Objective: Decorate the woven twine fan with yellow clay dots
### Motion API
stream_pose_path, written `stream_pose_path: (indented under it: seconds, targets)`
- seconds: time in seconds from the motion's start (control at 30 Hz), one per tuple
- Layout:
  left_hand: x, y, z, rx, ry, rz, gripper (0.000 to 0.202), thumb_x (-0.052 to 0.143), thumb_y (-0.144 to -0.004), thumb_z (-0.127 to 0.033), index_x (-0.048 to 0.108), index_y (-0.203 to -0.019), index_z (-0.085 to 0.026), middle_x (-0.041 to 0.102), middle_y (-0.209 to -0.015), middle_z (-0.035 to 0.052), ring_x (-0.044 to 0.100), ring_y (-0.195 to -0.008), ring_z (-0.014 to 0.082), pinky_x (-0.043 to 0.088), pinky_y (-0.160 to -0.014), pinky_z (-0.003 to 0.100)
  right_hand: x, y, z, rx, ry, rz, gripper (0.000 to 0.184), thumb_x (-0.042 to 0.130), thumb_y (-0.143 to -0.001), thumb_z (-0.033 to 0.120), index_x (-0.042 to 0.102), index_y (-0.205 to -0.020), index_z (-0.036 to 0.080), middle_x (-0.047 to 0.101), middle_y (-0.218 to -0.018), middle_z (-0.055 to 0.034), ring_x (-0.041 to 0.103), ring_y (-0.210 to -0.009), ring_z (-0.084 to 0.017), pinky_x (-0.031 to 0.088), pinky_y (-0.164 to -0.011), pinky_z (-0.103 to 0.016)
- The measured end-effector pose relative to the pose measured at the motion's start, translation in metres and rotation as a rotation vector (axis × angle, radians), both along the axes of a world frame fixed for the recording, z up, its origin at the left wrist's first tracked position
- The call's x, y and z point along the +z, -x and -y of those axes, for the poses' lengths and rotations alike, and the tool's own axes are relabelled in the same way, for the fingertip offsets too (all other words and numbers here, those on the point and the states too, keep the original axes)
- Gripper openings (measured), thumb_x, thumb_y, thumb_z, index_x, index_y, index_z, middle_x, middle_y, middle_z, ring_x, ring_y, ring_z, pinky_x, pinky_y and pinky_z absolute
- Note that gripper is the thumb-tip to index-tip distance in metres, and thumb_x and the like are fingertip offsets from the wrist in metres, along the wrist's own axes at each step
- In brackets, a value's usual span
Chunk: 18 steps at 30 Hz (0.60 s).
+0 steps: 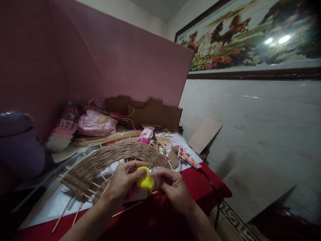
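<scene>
My left hand [123, 178] pinches a bright yellow lump [146, 182] that looks like soft modelling clay. Against its right side, my right hand [173, 184] has its fingers closed on a clear plastic wrapper [157, 177]. The two hands almost meet over the front of the table. Behind them lies a curved band woven from brown cord [107, 157] over thin wooden sticks, partly covered by my left hand and forearm. Whether the wrapper still surrounds part of the lump, I cannot tell.
Scissors [158, 145] lie beyond my hands. To the right, a flower-patterned glue gun [188, 158] trails a black cord over the red cloth's [213, 185] edge. Sticks, a pink cloth bundle [97, 123] and torn cardboard [155, 113] line the back; a purple container [20, 150] stands left.
</scene>
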<state>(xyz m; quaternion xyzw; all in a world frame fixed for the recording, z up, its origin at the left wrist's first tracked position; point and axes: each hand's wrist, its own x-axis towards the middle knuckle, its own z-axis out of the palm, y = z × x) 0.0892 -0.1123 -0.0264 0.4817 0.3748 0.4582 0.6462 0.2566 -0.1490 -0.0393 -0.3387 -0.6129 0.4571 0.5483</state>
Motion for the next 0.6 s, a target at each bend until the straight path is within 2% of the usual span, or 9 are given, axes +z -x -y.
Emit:
stream_pose_path:
  seconds: [0.17,0.3,0.47,0.6]
  targets:
    - [0.001,-0.001,-0.002,0.087,0.013,-0.005,0.032,0.076,-0.059,-0.035,0.067,-0.081,-0.014,0.063,-0.056,0.0004,0.050,-0.040,0.0085,0.037,-0.039,0.019,-0.008,0.002,0.000,-0.053,0.004,0.010,0.009,0.063,-0.078,0.023,0.070,-0.083,0.020,0.060,-0.071,0.0003,0.054,-0.061,-0.009,0.046,-0.056,-0.019]
    - [0.000,0.002,-0.003,0.085,-0.036,-0.020,0.030,0.075,-0.062,-0.035,0.067,-0.082,-0.014,0.063,-0.057,0.0007,0.054,-0.046,0.0095,0.041,-0.044,0.019,-0.006,0.004,-0.001,-0.126,-0.019,0.015,0.019,0.066,-0.075,0.021,0.072,-0.093,0.022,0.059,-0.074,-0.0001,0.051,-0.061,-0.009,0.043,-0.052,-0.019]
    - [0.001,0.000,-0.001,0.108,-0.074,-0.043,0.027,0.075,-0.061,-0.033,0.067,-0.080,-0.014,0.062,-0.057,-0.0001,0.053,-0.045,0.0084,0.039,-0.042,0.018,0.004,0.005,0.001,-0.173,-0.147,0.293,0.020,0.062,-0.078,0.016,0.072,-0.094,0.021,0.056,-0.070,0.0003,0.052,-0.066,-0.012,0.043,-0.058,-0.022]
    - [0.004,-0.003,0.003,0.127,-0.038,-0.069,0.032,0.075,-0.060,-0.038,0.066,-0.079,-0.014,0.053,-0.043,-0.0052,0.036,-0.029,0.0039,0.026,-0.030,0.016,0.008,0.008,0.004,-0.250,-0.261,0.439,0.024,0.057,-0.078,0.007,0.068,-0.095,0.021,0.061,-0.081,-0.0005,0.056,-0.075,-0.012,0.043,-0.064,-0.022]
